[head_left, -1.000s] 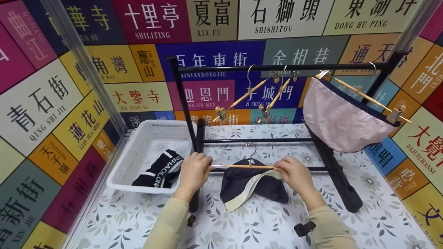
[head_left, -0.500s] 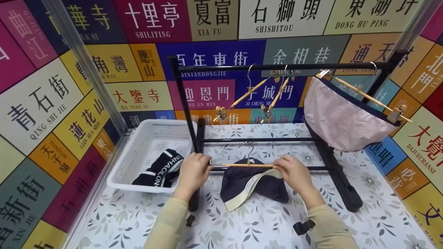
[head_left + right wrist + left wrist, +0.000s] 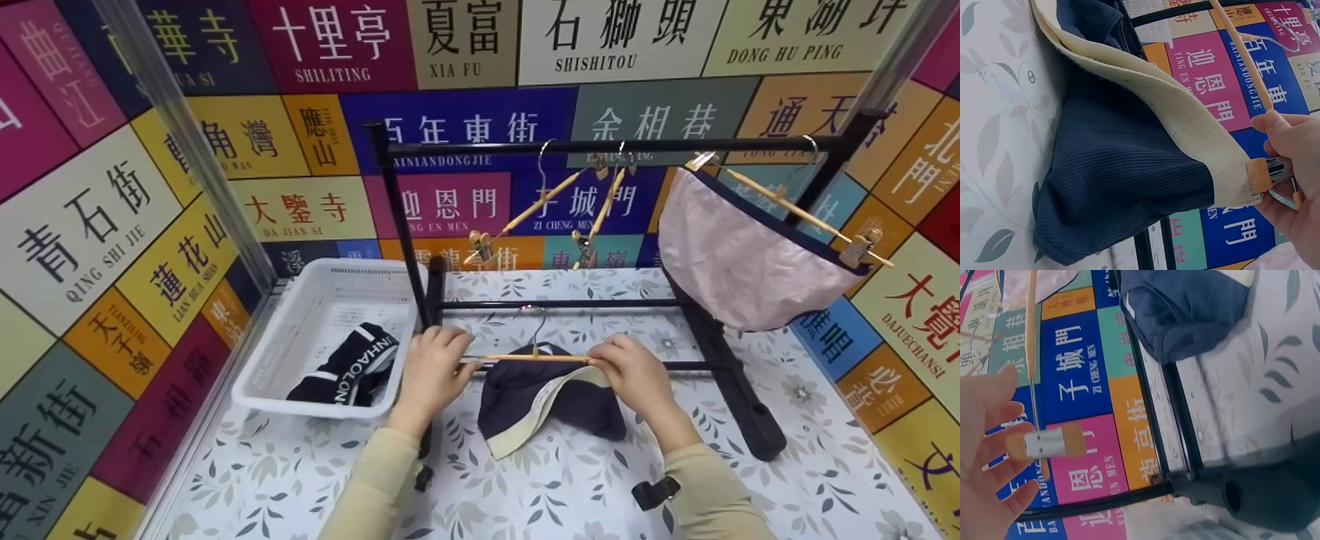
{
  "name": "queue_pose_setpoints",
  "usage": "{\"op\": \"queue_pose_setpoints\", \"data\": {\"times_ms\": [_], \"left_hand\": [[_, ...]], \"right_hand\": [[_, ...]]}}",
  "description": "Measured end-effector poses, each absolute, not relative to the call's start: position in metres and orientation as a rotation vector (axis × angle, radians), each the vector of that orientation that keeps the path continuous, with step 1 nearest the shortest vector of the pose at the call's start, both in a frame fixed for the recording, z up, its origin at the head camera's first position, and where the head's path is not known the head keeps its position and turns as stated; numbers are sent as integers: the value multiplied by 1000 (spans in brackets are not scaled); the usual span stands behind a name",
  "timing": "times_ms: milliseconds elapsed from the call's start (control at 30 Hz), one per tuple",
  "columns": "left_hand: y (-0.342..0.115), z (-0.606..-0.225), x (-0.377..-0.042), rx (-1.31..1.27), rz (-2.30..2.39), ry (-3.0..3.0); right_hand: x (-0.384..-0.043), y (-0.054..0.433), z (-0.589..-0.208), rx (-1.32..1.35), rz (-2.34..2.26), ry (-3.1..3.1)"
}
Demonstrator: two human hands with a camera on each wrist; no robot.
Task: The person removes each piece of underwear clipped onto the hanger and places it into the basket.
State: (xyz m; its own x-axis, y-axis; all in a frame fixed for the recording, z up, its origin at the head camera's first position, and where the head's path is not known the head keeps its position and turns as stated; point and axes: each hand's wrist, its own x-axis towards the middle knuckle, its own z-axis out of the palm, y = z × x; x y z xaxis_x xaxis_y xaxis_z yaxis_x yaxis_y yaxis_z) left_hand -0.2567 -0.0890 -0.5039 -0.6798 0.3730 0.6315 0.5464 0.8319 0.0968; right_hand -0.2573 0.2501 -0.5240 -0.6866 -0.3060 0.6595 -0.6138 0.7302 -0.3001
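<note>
My right hand (image 3: 634,375) pinches the right end of a wooden clip hanger (image 3: 551,358) with a metal hook. In the right wrist view, the clip (image 3: 1264,175) at that end bites the cream waistband of navy ribbed underpants (image 3: 1123,152). The rest of the underpants droop below the bar, over the patterned tabletop. My left hand (image 3: 439,371) is at the hanger's left end. In the left wrist view its fingers are loosely spread around the other clip (image 3: 1044,441), which holds no fabric; the underpants' free side (image 3: 1185,315) hangs away from it.
A black rack (image 3: 615,146) stands behind, with two bare clip hangers (image 3: 540,201) on its rail. Pink underpants (image 3: 750,255) hang at its right. On the left, a white basket (image 3: 259,401) holds black underpants (image 3: 349,367) with a lettered waistband. Sign-printed walls enclose the table.
My left hand has shifted slightly right and its fingers have loosened at the hanger's end. The hanger has moved a little left, its hook tilting; the right hand still grips it.
</note>
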Motion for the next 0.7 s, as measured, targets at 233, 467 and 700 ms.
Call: {"op": "queue_pose_setpoints", "data": {"times_ms": [233, 467, 700], "left_hand": [[-76, -508, -254, -679, -339, -2378], [-68, -515, -253, -661, -335, -2380], [-65, -521, -251, -618, -342, -2389]], "right_hand": [[-257, 246, -524, 678, 701, -2325], [-258, 244, -524, 689, 710, -2307], [-255, 244, -525, 681, 716, -2328]]}}
